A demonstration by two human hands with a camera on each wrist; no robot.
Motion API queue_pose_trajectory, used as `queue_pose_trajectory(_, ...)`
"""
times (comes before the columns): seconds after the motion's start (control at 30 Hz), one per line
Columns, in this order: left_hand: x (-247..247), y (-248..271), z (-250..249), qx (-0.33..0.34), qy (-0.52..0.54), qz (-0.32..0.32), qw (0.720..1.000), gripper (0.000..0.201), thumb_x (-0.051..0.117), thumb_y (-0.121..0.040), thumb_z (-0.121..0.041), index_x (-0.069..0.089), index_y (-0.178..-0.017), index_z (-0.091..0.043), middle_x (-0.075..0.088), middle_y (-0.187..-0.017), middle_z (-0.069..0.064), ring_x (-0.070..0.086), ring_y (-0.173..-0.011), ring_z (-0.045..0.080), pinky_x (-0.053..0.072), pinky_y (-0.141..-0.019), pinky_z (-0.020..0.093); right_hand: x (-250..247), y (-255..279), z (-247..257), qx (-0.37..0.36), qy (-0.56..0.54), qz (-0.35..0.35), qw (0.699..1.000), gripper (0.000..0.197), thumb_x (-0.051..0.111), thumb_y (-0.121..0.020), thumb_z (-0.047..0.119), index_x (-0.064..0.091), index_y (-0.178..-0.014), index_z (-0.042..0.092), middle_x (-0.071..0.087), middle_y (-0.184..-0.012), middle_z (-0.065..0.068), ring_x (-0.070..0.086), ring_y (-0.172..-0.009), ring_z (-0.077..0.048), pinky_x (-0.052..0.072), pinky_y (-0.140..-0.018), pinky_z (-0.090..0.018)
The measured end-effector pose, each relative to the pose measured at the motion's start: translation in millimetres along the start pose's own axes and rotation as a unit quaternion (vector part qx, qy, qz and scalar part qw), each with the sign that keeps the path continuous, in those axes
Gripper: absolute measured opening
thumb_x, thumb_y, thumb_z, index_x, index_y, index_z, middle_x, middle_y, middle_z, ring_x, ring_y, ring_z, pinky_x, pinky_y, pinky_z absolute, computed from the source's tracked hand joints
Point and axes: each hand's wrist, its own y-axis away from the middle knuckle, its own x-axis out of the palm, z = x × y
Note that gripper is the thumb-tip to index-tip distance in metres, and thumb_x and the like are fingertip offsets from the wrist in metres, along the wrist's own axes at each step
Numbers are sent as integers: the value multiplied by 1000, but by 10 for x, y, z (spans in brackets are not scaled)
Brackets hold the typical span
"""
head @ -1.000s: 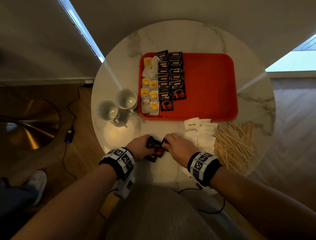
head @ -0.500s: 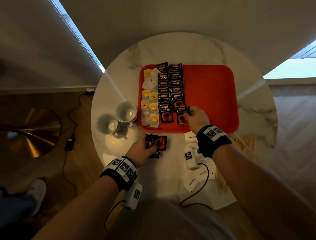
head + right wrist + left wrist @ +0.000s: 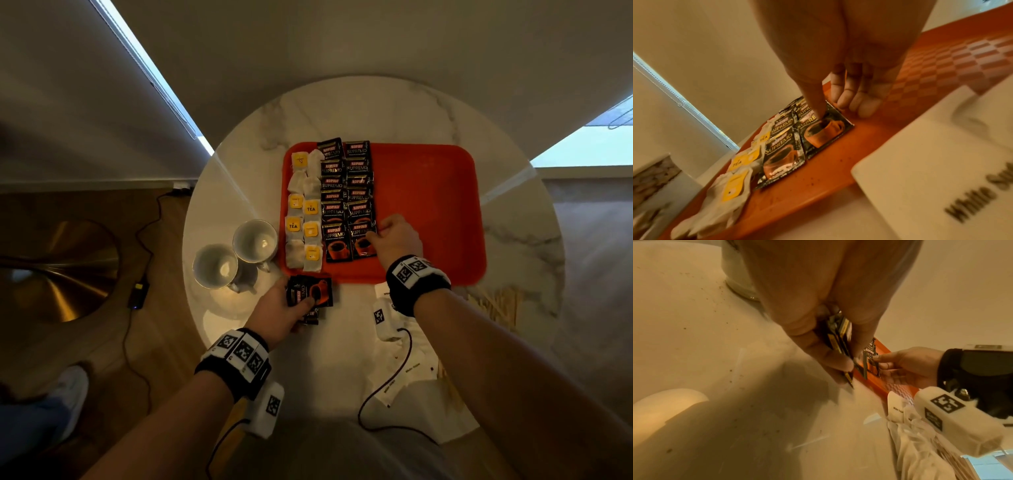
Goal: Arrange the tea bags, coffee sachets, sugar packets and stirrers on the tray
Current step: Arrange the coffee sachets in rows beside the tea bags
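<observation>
Round marble bench (image 3: pixel 394 113) sitting by a wall, carrying red tray (image 3: pixel 428 192). Left hand (image 3: pixel 274 313) gripping coffee sachets (image 3: pixel 310 291); right hand (image 3: pixel 397 236) pinching tray sachet (image 3: pixel 361 240).

stirrers (image 3: pixel 496 305) blurred, sugar packets (image 3: pixel 407 373) partly arm-covered

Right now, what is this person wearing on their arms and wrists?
Both forearms are bare, with no sleeves. Each wrist carries a black band topped with white tiles printed with black square code markers. Under each wrist hangs a white boxy camera unit bearing another such marker, with a thin black cable trailing from it. The left hand and right hand are ungloved.
</observation>
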Motion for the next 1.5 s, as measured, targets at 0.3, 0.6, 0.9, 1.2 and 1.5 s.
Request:
queue_pose_trajectory(0.3,46,-111,-271,22,120,9,992,48,80,-85,-18,52,-125,-16,75,-107,9,76,-81,26,57,-55,30,-71,789,151,-127,-115,214,962,27,74,-86,45,67,-107,29,70,-101,8,67,-91,-8,58,-82,-33)
queue_pose_trajectory(0.6,89,-163,-350,78,133,-79,985,47,78,-87,-20,53,-127,-23,75,-106,2,75,-82,22,59,-61,32,-124,766,56,-162,-6,238,958,11,66,-94,29,72,-101,23,70,-93,5,67,-87,-12,55,-85,-35)
queue_pose_trajectory(0.9,101,-195,-193,63,149,-105,981,34,63,-97,-36,53,-128,-29,72,-117,5,73,-98,31,63,-67,43,-189,385,56,-55,-8,145,988,12,70,-94,26,67,-101,17,67,-86,5,62,-75,-8,40,-59,-19)
queue_pose_trajectory(1.2,69,-138,-222,4,226,-73,971,28,54,-101,-7,55,-127,-17,71,-114,17,72,-98,35,61,-69,37,131,265,270,-28,34,120,992,19,74,-90,32,66,-101,18,68,-103,-4,64,-89,-19,49,-74,-27)
queue_pose_trajectory(1.5,31,-136,-227,64,75,-52,994,35,79,-86,-22,65,-119,-19,76,-96,2,71,-75,13,53,-56,22,-97,678,351,-164,-76,179,967,36,76,-87,39,65,-118,26,66,-101,9,63,-89,-6,53,-78,-25)
